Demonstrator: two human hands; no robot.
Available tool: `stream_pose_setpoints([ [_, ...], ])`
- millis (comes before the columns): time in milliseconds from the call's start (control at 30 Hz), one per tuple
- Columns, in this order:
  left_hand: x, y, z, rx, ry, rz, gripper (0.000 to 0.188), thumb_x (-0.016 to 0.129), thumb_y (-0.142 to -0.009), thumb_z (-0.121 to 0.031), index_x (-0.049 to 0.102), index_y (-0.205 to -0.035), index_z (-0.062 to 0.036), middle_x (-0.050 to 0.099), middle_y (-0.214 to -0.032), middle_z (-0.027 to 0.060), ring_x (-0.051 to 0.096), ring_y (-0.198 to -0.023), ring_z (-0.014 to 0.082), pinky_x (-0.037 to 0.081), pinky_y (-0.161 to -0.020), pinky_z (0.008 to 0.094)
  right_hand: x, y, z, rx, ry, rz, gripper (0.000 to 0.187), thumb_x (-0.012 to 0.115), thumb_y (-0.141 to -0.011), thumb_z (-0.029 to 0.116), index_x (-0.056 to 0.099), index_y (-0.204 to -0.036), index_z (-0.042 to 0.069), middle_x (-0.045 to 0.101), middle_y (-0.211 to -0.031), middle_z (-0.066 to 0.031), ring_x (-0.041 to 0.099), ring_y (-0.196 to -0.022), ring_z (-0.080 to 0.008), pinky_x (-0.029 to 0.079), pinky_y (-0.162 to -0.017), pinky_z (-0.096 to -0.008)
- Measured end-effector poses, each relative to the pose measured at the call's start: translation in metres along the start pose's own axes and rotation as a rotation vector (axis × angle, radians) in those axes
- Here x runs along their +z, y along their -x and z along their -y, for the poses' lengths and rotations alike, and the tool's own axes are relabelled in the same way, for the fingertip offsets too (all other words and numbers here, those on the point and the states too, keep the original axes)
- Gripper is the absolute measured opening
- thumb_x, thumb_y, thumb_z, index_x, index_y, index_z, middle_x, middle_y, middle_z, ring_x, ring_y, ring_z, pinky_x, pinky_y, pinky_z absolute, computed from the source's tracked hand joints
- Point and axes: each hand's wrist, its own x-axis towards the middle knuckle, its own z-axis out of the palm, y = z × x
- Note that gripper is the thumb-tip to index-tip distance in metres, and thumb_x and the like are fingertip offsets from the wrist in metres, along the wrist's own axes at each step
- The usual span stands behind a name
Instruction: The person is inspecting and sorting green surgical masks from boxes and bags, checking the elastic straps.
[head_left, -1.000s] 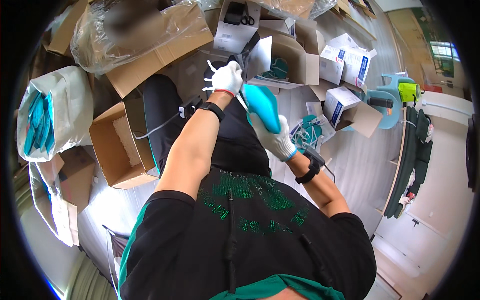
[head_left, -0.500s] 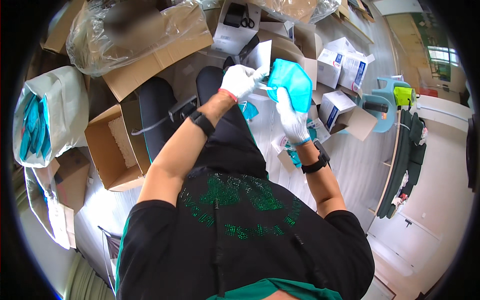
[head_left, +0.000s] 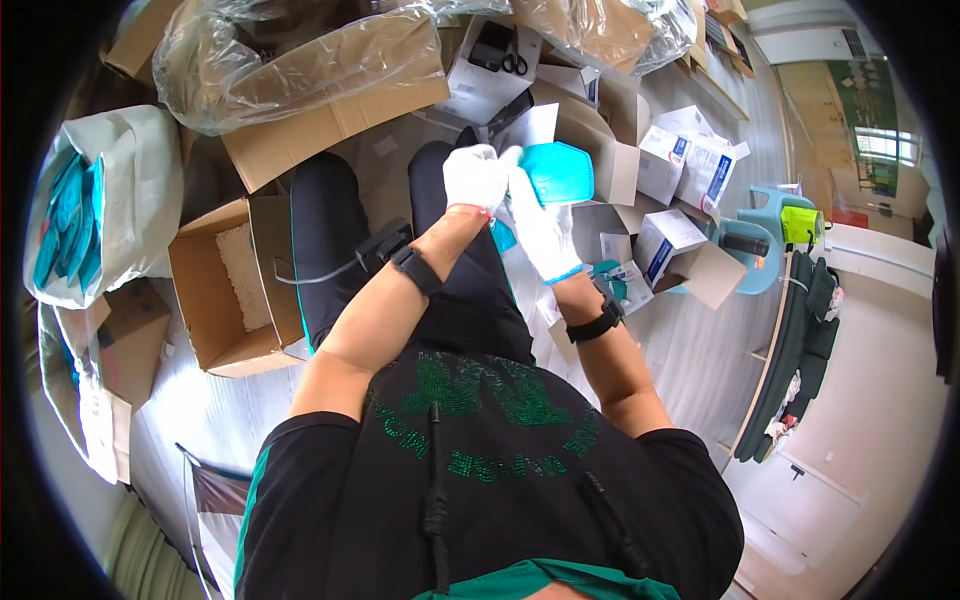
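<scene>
Both hands wear white knit gloves and meet above my lap. My right hand (head_left: 541, 225) pinches a turquoise folding face mask (head_left: 562, 173) by its left edge, the mask lying out to the right of the fingers. Beside it, my left hand (head_left: 473, 178) is closed with its fingertips against the right hand's; whatever it grips is hidden. Another turquoise mask (head_left: 502, 236) shows partly below, by my right leg. A box with turquoise masks (head_left: 612, 285) in it stands under my right wrist.
An open cardboard box (head_left: 212, 300) stands left of my legs, near a white bag (head_left: 130, 150) of turquoise masks. A large plastic-lined carton (head_left: 335, 125) lies ahead. White boxes (head_left: 668, 238) and a blue plastic stool (head_left: 762, 262) are at right. Scissors (head_left: 514, 62) lie on a far box.
My hands have come together, the right one moving left toward the left one. The mask has turned from upright to lying more sideways. My view has shifted slightly.
</scene>
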Motion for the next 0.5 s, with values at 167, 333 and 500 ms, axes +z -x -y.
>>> stream_pose_setpoints([
  [167, -0.004, -0.027, 0.031, 0.438, -0.519, -0.084, 0.021, 0.06, -0.08, -0.023, 0.064, -0.067, -0.0065, 0.062, -0.066, 0.0181, 0.063, -0.063, 0.036, 0.048, -0.058, 0.0434, 0.005, 0.015, 0.035, 0.099, 0.318, 0.143, 0.032, 0.057, -0.093, 0.03, 0.064, -0.108, 0.002, 0.066, -0.1, -0.0152, 0.064, -0.094, -0.0324, 0.049, -0.08, -0.0425],
  [333, -0.073, -0.065, 0.059, 0.039, -0.902, -0.073, 0.021, 0.059, -0.08, -0.027, 0.074, -0.084, -0.0144, 0.07, -0.089, 0.0152, 0.068, -0.087, 0.0346, 0.054, -0.075, 0.044, 0.023, 0.084, 0.07, -0.469, 0.298, 0.254, 0.031, 0.069, -0.085, 0.017, 0.063, -0.112, 0.004, 0.064, -0.107, -0.0137, 0.062, -0.098, -0.0343, 0.049, -0.087, -0.0457],
  [500, -0.142, -0.078, 0.077, 0.51, -1.208, 0.024, 0.023, 0.062, -0.082, -0.034, 0.065, -0.074, -0.0127, 0.064, -0.07, 0.0145, 0.064, -0.069, 0.0327, 0.051, -0.062, 0.0457, -0.018, 0.035, 0.058, -0.041, 0.399, 0.391, 0.026, 0.062, -0.091, 0.021, 0.064, -0.113, 0.005, 0.065, -0.112, -0.0142, 0.064, -0.101, -0.0277, 0.052, -0.08, -0.0355],
])
